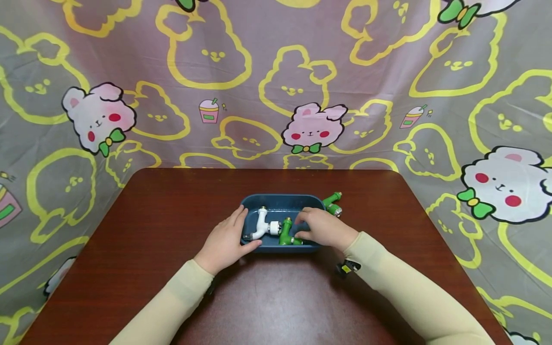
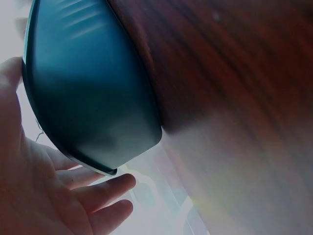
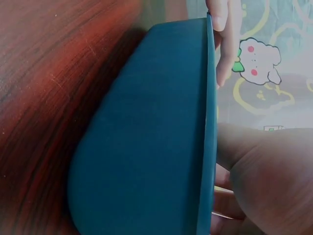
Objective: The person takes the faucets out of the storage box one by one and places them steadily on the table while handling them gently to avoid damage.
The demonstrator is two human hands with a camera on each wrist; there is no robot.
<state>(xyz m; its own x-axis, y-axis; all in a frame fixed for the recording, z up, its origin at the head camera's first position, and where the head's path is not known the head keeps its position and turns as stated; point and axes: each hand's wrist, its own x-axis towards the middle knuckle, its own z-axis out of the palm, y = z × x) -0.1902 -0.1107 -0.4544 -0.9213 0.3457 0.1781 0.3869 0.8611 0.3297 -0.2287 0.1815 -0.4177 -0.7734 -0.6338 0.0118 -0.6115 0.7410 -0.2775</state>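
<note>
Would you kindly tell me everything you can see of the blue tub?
The blue tub is a rounded rectangle, open-topped, with a thin rim and smooth, plastic-looking walls. It stands upright on the brown table, holding a white tap and a green tap. The left hand touches its left end; the right hand reaches in at the right end.

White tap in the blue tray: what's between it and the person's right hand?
In the head view, a green tap lies in the blue tray between the white tap and the right hand.
</note>
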